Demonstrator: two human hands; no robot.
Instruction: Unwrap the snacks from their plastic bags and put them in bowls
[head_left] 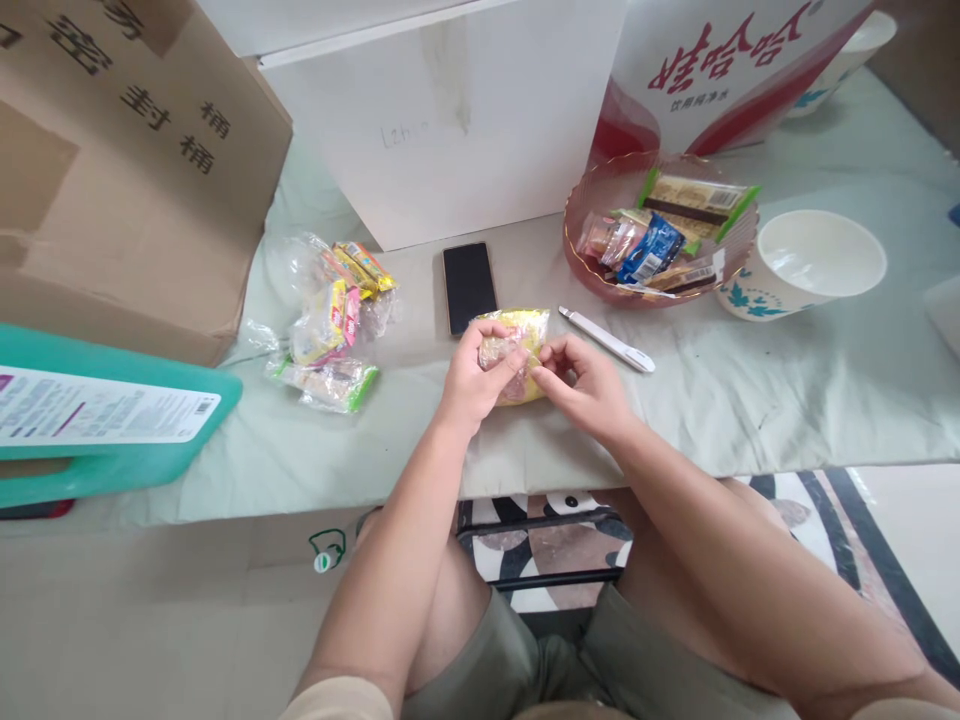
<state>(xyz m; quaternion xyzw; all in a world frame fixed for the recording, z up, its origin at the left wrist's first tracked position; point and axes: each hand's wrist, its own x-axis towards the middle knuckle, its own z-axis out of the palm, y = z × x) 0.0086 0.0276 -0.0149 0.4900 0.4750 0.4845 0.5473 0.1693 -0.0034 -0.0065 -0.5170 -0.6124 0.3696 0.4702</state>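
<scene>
A yellow and clear snack packet [534,325] is between my hands near the table's front edge. My left hand [480,375] is closed on its left side, with the thumb lying across the crinkled film. At the packet's right edge, my right hand [581,382] pinches with thumb and forefinger; what exactly lies between those fingertips is partly hidden. Just beyond the packet lies a dark phone [469,285]. A white utility knife [607,340] rests on the cloth to the right of my hands.
Left of the phone is a pile of wrapped snacks [330,320]. A pink bowl [581,265] of packaged snacks stands at right beside a paper tub [780,300]. White [450,130] and brown [150,230] boxes line the back and left; a green jug [172,455] lies at front left.
</scene>
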